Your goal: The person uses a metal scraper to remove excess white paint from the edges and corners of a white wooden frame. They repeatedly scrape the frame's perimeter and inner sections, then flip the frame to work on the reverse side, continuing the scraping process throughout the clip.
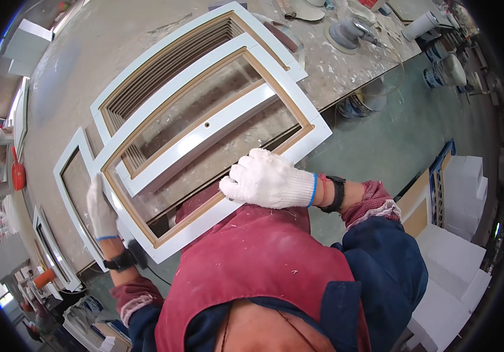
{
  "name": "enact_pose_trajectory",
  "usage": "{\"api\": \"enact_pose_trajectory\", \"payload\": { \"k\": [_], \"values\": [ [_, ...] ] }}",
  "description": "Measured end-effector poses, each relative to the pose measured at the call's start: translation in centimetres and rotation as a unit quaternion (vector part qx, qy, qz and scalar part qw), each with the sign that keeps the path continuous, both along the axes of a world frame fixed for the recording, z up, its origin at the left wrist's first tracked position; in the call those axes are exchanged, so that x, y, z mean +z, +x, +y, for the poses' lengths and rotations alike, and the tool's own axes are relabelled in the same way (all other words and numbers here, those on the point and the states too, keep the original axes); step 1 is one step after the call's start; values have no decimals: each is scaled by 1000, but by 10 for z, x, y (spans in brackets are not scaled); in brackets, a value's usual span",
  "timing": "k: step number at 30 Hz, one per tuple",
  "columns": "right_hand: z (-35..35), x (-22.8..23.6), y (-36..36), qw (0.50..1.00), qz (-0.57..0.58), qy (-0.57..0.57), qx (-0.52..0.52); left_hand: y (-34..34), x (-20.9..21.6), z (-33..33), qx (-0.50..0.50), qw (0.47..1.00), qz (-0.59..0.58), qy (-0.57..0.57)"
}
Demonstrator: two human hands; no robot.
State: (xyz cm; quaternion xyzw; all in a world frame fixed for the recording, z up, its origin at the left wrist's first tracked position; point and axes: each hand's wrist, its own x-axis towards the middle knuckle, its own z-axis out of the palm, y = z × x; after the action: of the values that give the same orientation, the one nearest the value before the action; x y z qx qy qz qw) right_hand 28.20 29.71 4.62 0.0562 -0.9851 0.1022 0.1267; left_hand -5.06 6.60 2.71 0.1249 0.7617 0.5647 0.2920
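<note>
Dusty red apron cloth [252, 246] fills the space closest to me, over dark blue sleeves, and its wearer leans in against the work. Just beyond it lies a white frame [294, 97] with an arched top and a brown inner edge, its near rail jutting past the tabletop [58, 111] toward the body. The far part overlaps a stack of similar frames [170, 70], whose rail shows through the gap; I take it that the overhang keeps the near side within easy reach.

The gloved right hand [272, 179] has its fingers bent close together over that near rail, apparently to hold the piece steady. The left hand [100, 211] lies along the frame's left side, fingers fairly straight and blurred; its thumb is hidden, so I can't tell whether it grips or merely braces. Between the two, the frame probably resists twisting.

Another narrow frame [67, 158] sits at the left, partly beneath. A round sander [346, 35] stands at the far right corner, perhaps parked there to leave the work area free. As for lettering, the buckets beyond the edge, one near it [357, 105] and one farther off [444, 71], carry blue printing, too small and skewed for me to read.
</note>
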Motion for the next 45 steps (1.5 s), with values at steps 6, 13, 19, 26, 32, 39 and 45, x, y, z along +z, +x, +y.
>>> {"api": "enact_pose_trajectory", "payload": {
  "k": [6, 13, 19, 26, 32, 39, 45],
  "values": [
    [8, 19, -11, 999, -8, -48, 10, -55, 33, 26, 42, 991, 52, 117],
    [75, 73, -35, 958, 211, -177, -75, -50, 23, -7, -60, 974, -40, 214],
    [111, 124, -57, 701, 439, -540, -157, 62, 63, 34, -216, 962, -63, 155],
    [141, 77, -43, 524, 464, -695, -163, 135, 81, 93, -343, 899, -108, 248],
    [99, 27, -63, 405, 367, -837, 41, 160, 89, 115, -285, 902, -92, 312],
    [90, 29, -62, 251, 280, -921, 102, 162, 90, 102, -245, 915, -130, 293],
    [86, 28, -62, 256, 259, -925, 112, 147, 96, 95, -207, 918, -114, 318]
  ]
}}
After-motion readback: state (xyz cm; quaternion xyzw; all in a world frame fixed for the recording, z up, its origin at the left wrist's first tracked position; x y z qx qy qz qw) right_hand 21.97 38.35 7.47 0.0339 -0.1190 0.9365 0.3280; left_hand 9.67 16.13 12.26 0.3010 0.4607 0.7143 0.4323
